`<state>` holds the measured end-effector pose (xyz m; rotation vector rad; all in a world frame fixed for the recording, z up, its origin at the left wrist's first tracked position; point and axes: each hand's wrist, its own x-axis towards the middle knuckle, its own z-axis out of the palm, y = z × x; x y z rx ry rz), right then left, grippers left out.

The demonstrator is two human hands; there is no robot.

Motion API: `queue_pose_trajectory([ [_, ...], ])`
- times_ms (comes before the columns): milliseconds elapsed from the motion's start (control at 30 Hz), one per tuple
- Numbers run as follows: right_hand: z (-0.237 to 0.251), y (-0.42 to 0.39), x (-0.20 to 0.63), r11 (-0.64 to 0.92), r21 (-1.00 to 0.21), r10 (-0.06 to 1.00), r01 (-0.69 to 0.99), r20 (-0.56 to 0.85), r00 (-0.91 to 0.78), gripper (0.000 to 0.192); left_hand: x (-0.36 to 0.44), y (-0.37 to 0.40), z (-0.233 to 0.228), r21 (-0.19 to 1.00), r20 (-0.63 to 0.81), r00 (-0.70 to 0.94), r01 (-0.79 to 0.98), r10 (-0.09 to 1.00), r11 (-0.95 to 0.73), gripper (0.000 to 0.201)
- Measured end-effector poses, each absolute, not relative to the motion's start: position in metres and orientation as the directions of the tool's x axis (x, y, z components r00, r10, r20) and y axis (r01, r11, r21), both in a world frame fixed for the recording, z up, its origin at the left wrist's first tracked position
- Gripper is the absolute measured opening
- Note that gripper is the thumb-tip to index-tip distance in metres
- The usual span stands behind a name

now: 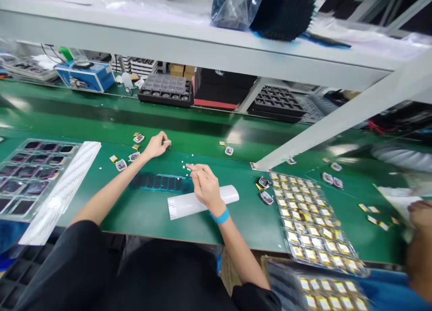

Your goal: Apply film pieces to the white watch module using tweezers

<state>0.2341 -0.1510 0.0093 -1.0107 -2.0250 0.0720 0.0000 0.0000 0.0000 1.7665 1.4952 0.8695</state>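
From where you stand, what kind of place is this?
Most likely an electronics assembly line: a long green workbench, clear trays of small yellow-tabbed parts, and black component trays stacked behind.

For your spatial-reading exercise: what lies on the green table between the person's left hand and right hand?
In the head view, between the left hand and right hand lie a few tiny white specks on bare green table; nothing larger.

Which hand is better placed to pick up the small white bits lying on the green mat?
Likely the right hand: its fingertips sit right at the small white bits. The left hand is farther back, fingers curled.
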Motion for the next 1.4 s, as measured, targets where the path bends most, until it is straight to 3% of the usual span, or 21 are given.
queue_pose_trajectory([
  [100,0.018,-0.145,0.230,0.619,-0.460,0.737,0.637,0.622,-0.266,0.036,0.003,-0.047,0.002,0.912,0.082,0.124,0.392,0.989,-0.125,0.032],
  [233,0.018,-0.140,0.212,0.597,-0.528,0.777,0.604,0.567,-0.274,0.022,0.010,-0.108,-0.002,0.992,-0.015,0.134,0.123,0.991,-0.002,0.059],
  [333,0.007,-0.140,0.199,0.610,-0.492,0.764,0.621,0.573,-0.296,0.018,0.014,-0.131,-0.004,0.985,-0.078,0.171,-0.140,0.982,0.102,0.065],
  [400,-0.002,-0.141,0.196,0.609,-0.463,0.754,0.645,0.591,-0.287,0.016,0.015,-0.135,-0.005,0.972,-0.082,0.226,-0.197,0.971,0.128,0.060],
  [633,-0.002,-0.150,0.210,0.661,-0.349,0.643,0.664,0.719,-0.262,0.006,0.023,-0.142,-0.011,0.975,0.023,0.297,-0.216,0.954,0.043,0.037],
  [800,0.006,-0.153,0.210,0.695,-0.270,0.633,0.667,0.669,-0.389,0.010,0.023,-0.155,-0.010,0.980,0.077,0.270,-0.198,0.960,-0.023,0.030],
  [900,0.005,-0.154,0.211,0.712,-0.328,0.652,0.620,0.636,-0.412,0.009,0.022,-0.156,-0.007,0.976,0.077,0.243,-0.214,0.967,-0.024,0.025],
  [1033,0.003,-0.154,0.209,0.653,-0.577,0.749,0.490,0.586,-0.309,0.011,0.020,-0.151,-0.001,0.968,0.050,0.211,-0.249,0.976,0.004,0.019],
  [1100,0.003,-0.154,0.206,0.620,-0.625,0.777,0.473,0.571,-0.265,0.009,0.018,-0.148,0.001,0.971,0.034,0.204,-0.239,0.978,0.016,0.022],
  [1267,0.002,-0.156,0.203,0.609,-0.582,0.766,0.539,0.608,-0.209,0.017,0.015,-0.145,0.004,0.970,-0.121,0.314,-0.163,0.942,0.179,0.035],
  [1400,0.002,-0.155,0.209,0.661,-0.519,0.728,0.542,0.619,-0.296,0.018,0.013,-0.146,0.008,0.938,-0.217,0.383,-0.173,0.898,0.301,0.039],
])
